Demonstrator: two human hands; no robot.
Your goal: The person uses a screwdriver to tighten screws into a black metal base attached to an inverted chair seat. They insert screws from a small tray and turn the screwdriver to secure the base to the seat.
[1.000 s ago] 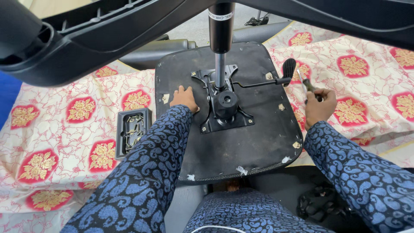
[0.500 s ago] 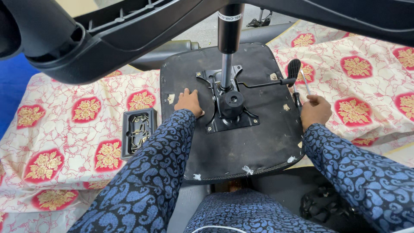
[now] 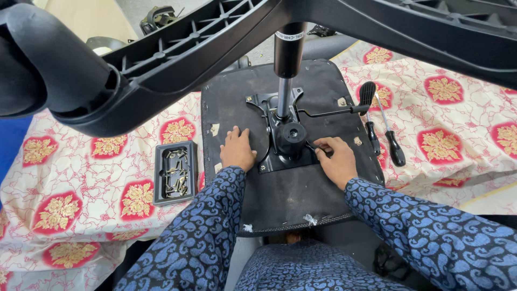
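Black metal chair mechanism (image 3: 285, 141) sits bolted on the upturned seat bottom (image 3: 280, 188). Left hand (image 3: 237, 150) lies flat and open beside it. Right hand (image 3: 336, 159) pinches a small part at its edge. Two screwdrivers (image 3: 390, 134) lie nearby on the flowery cloth (image 3: 81, 178).

An upturned black seat (image 3: 280, 194) lies flat on the patterned cloth, underside up. A black metal plate (image 3: 283, 143) is mounted at its centre, with a gas cylinder (image 3: 287, 59) standing upright from it and a thin lever (image 3: 334, 112) reaching right to a black paddle.
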